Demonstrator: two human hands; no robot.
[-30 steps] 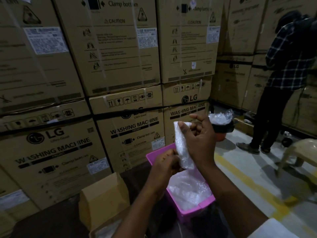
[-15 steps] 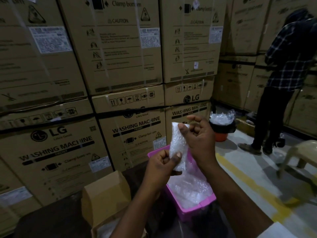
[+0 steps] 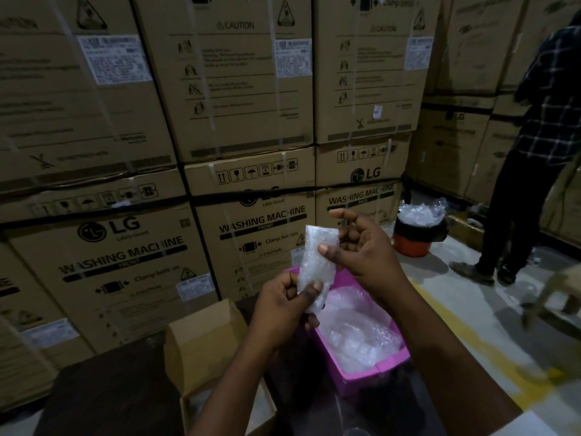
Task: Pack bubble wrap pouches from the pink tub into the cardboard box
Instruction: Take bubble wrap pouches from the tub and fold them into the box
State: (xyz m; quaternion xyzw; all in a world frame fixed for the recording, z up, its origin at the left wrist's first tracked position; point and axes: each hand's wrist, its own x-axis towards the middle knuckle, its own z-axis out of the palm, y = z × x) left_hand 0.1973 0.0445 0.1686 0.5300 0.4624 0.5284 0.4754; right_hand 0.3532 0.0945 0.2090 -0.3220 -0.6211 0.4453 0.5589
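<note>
I hold a clear bubble wrap pouch (image 3: 315, 261) upright above the pink tub (image 3: 382, 368). My left hand (image 3: 284, 305) pinches its lower end with thumb on the front. My right hand (image 3: 361, 247) pinches its upper right edge between thumb and fingers, the index finger sticking out. The tub holds more crumpled bubble wrap (image 3: 358, 335). The open cardboard box (image 3: 204, 347) sits to the tub's left on the dark table, its flap raised; my left forearm covers part of its opening.
Stacked washing machine cartons (image 3: 220, 121) wall off the back. A person in a checked shirt (image 3: 540, 127) stands at the right. An orange bucket (image 3: 415, 237) heaped with bubble wrap stands on the floor. A plastic stool (image 3: 556, 294) is at the right edge.
My left hand rose from the tub and took hold of the pouch's lower end. My right hand's grip shifted down the pouch's edge. The pouch stayed above the tub.
</note>
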